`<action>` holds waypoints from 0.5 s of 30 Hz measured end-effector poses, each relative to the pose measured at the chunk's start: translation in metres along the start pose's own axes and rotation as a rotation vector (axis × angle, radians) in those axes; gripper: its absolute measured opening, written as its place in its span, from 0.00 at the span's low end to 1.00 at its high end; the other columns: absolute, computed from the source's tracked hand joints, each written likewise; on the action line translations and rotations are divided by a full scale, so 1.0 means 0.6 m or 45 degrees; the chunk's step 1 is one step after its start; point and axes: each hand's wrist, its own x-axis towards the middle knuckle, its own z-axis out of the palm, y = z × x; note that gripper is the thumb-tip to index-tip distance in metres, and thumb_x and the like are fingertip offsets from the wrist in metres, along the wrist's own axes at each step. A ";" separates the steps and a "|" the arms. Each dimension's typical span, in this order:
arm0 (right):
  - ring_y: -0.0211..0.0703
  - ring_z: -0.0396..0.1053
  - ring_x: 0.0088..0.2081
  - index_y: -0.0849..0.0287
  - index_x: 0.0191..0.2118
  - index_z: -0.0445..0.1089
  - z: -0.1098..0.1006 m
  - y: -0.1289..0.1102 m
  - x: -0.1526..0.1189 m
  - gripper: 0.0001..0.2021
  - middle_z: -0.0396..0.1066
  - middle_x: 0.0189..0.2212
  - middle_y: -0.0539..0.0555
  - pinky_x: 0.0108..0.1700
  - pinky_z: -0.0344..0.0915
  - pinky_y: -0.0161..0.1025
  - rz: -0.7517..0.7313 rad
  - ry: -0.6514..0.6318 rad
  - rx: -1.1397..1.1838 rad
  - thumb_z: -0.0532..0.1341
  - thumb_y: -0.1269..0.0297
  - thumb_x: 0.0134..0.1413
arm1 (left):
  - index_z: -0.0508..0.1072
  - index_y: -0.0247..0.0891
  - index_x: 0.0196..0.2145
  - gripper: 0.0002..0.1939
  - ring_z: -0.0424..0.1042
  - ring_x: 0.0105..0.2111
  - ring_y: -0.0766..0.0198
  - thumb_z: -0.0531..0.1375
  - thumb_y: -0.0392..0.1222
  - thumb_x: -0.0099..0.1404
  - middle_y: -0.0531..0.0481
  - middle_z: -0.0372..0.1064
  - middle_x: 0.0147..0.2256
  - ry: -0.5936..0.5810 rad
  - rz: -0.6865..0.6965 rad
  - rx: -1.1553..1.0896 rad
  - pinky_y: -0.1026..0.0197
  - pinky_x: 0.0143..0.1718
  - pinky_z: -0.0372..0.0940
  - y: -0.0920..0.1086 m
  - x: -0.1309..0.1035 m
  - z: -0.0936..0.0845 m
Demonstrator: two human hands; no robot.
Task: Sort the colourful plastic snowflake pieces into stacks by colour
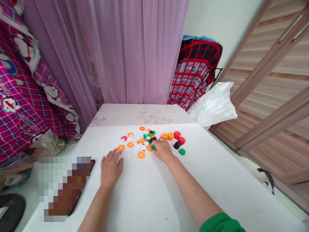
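Note:
Small notched plastic discs in orange, white, green, black and red lie loosely spread on the white tabletop [142,187]. My left hand [111,167] rests palm down on the table with its fingers apart, its fingertips close to an orange disc [121,147]. My right hand [162,149] is at the right side of the loose discs, with a green disc [153,147] pinched at the thumb. Its other fingertips reach beside a black disc [153,140] and are partly hidden. Right of that hand sit stacked orange discs [170,136], red discs [181,140], black discs [177,145] and green discs [182,151].
A brown tray-like object [83,187], partly pixelated, lies at the table's left edge. A white plastic bag [214,104] stands at the far right corner. Purple curtains [140,51] hang behind the table, and wooden cabinet doors [272,80] are on the right.

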 end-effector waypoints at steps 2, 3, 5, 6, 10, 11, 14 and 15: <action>0.47 0.64 0.47 0.55 0.44 0.71 -0.003 -0.002 0.005 0.14 0.75 0.39 0.54 0.46 0.54 0.41 0.001 -0.031 -0.002 0.59 0.72 0.50 | 0.70 0.40 0.55 0.22 0.57 0.63 0.51 0.48 0.43 0.68 0.44 0.61 0.62 -0.008 -0.001 -0.003 0.41 0.63 0.48 0.002 0.000 -0.002; 0.47 0.65 0.47 0.55 0.44 0.71 -0.005 -0.004 0.007 0.15 0.75 0.40 0.54 0.46 0.55 0.41 0.005 -0.042 0.001 0.59 0.72 0.50 | 0.70 0.40 0.55 0.22 0.57 0.63 0.51 0.48 0.43 0.68 0.44 0.61 0.62 -0.010 -0.002 -0.006 0.41 0.63 0.48 0.003 0.000 -0.003; 0.48 0.66 0.46 0.56 0.45 0.70 -0.009 -0.010 0.009 0.15 0.76 0.39 0.54 0.45 0.56 0.40 0.019 -0.049 0.017 0.59 0.72 0.49 | 0.70 0.41 0.55 0.21 0.58 0.62 0.51 0.48 0.43 0.68 0.44 0.61 0.62 -0.005 0.000 -0.017 0.41 0.63 0.49 0.004 0.000 -0.005; 0.48 0.66 0.45 0.57 0.45 0.70 -0.010 -0.013 0.008 0.16 0.76 0.39 0.54 0.45 0.56 0.40 0.027 -0.038 0.032 0.60 0.71 0.49 | 0.71 0.41 0.55 0.21 0.58 0.62 0.51 0.49 0.43 0.67 0.43 0.62 0.61 0.001 0.000 -0.022 0.41 0.63 0.49 0.005 0.000 -0.005; 0.45 0.69 0.43 0.57 0.44 0.69 -0.009 -0.020 -0.011 0.14 0.75 0.41 0.53 0.47 0.59 0.40 0.034 0.110 0.203 0.60 0.68 0.49 | 0.71 0.42 0.54 0.21 0.58 0.62 0.51 0.50 0.42 0.67 0.43 0.63 0.61 0.014 -0.003 -0.028 0.41 0.63 0.48 0.005 -0.001 -0.005; 0.44 0.69 0.43 0.56 0.43 0.68 -0.007 -0.017 -0.021 0.13 0.75 0.41 0.53 0.46 0.60 0.39 0.034 0.164 0.276 0.60 0.68 0.49 | 0.71 0.42 0.54 0.21 0.58 0.62 0.51 0.49 0.42 0.67 0.43 0.63 0.61 0.010 -0.005 -0.026 0.42 0.63 0.48 0.005 -0.001 -0.005; 0.40 0.71 0.39 0.55 0.41 0.68 -0.004 0.019 -0.057 0.11 0.73 0.40 0.52 0.42 0.63 0.36 0.074 0.350 0.490 0.58 0.67 0.49 | 0.71 0.41 0.55 0.21 0.58 0.62 0.51 0.49 0.42 0.67 0.43 0.62 0.61 0.003 -0.003 -0.024 0.41 0.63 0.49 0.005 -0.001 -0.006; 0.39 0.71 0.38 0.55 0.40 0.68 -0.004 0.038 -0.069 0.10 0.72 0.40 0.52 0.41 0.64 0.35 0.112 0.410 0.539 0.58 0.67 0.49 | 0.71 0.40 0.55 0.21 0.58 0.62 0.51 0.49 0.43 0.68 0.43 0.62 0.61 0.007 -0.002 -0.023 0.41 0.63 0.49 0.005 -0.001 -0.006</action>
